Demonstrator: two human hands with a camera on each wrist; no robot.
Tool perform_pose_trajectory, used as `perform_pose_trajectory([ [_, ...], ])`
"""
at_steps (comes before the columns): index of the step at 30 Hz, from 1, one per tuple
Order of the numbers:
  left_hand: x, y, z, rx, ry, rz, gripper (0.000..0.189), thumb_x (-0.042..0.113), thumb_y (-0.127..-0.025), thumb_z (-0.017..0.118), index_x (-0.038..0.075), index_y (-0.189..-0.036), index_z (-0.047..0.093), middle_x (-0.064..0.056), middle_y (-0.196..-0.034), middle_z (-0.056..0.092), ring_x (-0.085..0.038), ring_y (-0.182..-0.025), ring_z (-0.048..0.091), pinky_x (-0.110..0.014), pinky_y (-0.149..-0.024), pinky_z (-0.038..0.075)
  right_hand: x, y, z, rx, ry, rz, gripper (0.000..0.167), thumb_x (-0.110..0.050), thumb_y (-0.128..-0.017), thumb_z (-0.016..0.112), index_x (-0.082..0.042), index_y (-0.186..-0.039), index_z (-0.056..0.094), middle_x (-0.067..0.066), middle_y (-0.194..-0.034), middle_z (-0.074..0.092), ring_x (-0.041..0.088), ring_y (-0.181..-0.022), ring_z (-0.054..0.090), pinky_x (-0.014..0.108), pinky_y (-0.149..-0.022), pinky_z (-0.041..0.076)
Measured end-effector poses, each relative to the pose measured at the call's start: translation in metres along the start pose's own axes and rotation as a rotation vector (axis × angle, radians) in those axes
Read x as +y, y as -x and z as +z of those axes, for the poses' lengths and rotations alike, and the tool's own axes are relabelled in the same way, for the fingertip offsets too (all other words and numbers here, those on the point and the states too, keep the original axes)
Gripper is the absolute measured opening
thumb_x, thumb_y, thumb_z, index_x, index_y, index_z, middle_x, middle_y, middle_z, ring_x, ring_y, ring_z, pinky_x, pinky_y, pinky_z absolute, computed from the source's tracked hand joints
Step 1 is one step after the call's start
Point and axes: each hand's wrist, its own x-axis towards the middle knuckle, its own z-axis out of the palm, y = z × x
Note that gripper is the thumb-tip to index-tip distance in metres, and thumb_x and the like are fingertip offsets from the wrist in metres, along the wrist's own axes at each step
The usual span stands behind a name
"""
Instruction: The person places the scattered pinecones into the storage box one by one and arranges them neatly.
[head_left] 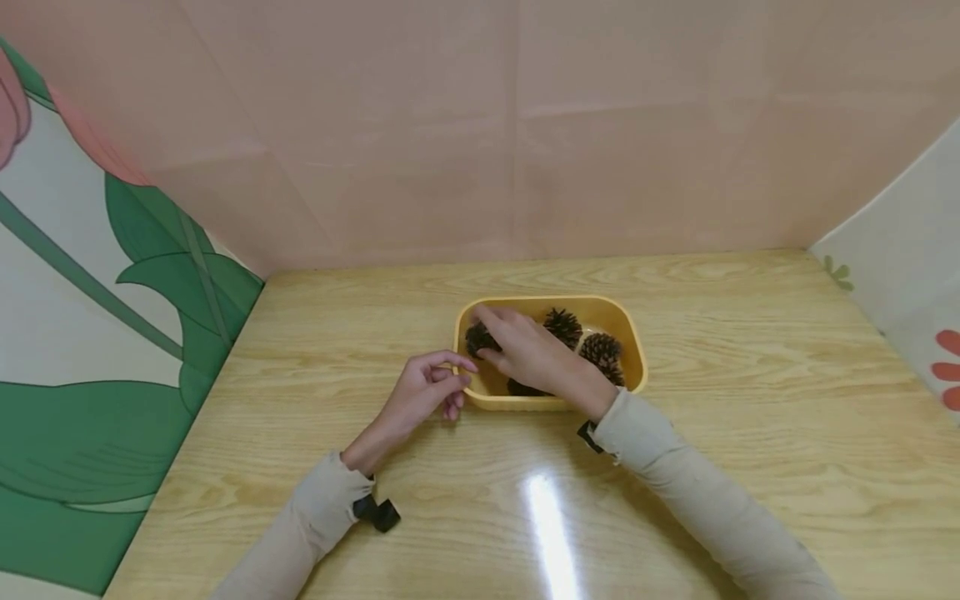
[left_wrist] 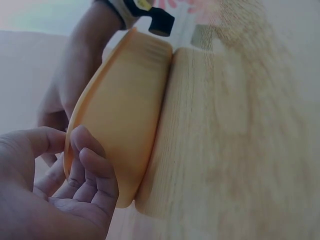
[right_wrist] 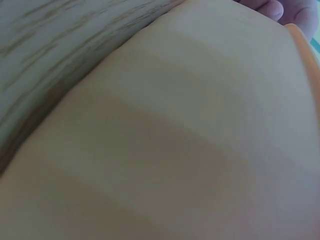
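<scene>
A yellow plastic bin (head_left: 633, 342) with rounded corners stands on the table, holding several brown pine cones (head_left: 562, 327). My right hand (head_left: 536, 354) reaches down into it, thumb and fingers around a dark pine cone (head_left: 478, 340) at the left end and partly covering it. At the bin's left rim, my left hand (head_left: 427, 387) holds the edge with bent fingers. The left wrist view shows that hand (left_wrist: 60, 185) at the rim, with fingertips against the outer wall (left_wrist: 120, 105). The bin's side (right_wrist: 150, 130) fills most of the right wrist view.
The wood-grain table (head_left: 360, 333) runs back to a pink wall covering (head_left: 420, 183). A panel with painted green leaves (head_left: 150, 217) borders it on the left, and a pale panel (head_left: 915, 242) on the right. Black straps with small devices (head_left: 378, 512) sit at both sleeves.
</scene>
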Motion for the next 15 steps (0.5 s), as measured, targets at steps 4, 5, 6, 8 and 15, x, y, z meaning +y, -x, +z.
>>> perform_pose_trajectory([
  [4, 0.0, 0.0, 0.001, 0.004, 0.003, -0.002, 0.024, 0.001, -0.094, 0.061, -0.014, -0.113, 0.062, -0.008, -0.063, 0.064, -0.014, -0.048, 0.056, -0.023, -0.045, 0.047, 0.001, 0.001, 0.0, 0.0, -0.009, 0.003, 0.043, -0.009, -0.094, 0.068, -0.006, -0.133, 0.051, 0.009, -0.105, 0.065, 0.013, -0.07, 0.057, 0.023, -0.059, 0.051],
  [5, 0.0, 0.0, 0.001, 0.004, 0.003, -0.002, 0.024, 0.001, -0.094, 0.061, -0.014, -0.113, 0.062, -0.008, -0.063, 0.064, -0.014, -0.048, 0.056, -0.023, -0.045, 0.047, 0.001, 0.001, -0.001, 0.0, -0.008, 0.004, 0.044, -0.009, -0.094, 0.069, -0.006, -0.134, 0.05, 0.009, -0.106, 0.065, 0.013, -0.07, 0.057, 0.023, -0.06, 0.052],
  [6, 0.0, 0.0, 0.001, 0.004, 0.003, -0.003, 0.024, 0.001, -0.094, 0.061, -0.014, -0.113, 0.062, -0.008, -0.063, 0.064, -0.014, -0.048, 0.056, -0.023, -0.045, 0.047, 0.001, 0.001, -0.001, 0.0, -0.007, 0.003, 0.044, -0.009, -0.094, 0.069, -0.006, -0.134, 0.05, 0.009, -0.107, 0.065, 0.014, -0.07, 0.058, 0.023, -0.06, 0.052],
  [8, 0.0, 0.0, 0.001, 0.005, 0.003, -0.005, 0.024, 0.001, -0.094, 0.061, -0.014, -0.113, 0.062, -0.008, -0.063, 0.064, -0.014, -0.048, 0.057, -0.023, -0.045, 0.047, 0.001, 0.001, -0.002, 0.005, -0.003, -0.002, 0.045, -0.007, -0.093, 0.069, -0.006, -0.134, 0.051, 0.01, -0.111, 0.065, 0.014, -0.073, 0.059, 0.024, -0.063, 0.053],
  [15, 0.001, 0.001, 0.0, 0.015, -0.002, -0.018, 0.025, 0.001, -0.094, 0.061, -0.014, -0.114, 0.061, -0.008, -0.063, 0.064, -0.014, -0.048, 0.057, -0.024, -0.045, 0.047, 0.0, 0.0, -0.012, 0.008, 0.009, 0.021, 0.04, -0.007, -0.093, 0.069, -0.005, -0.131, 0.056, 0.013, -0.124, 0.064, 0.021, -0.089, 0.066, 0.029, -0.074, 0.057],
])
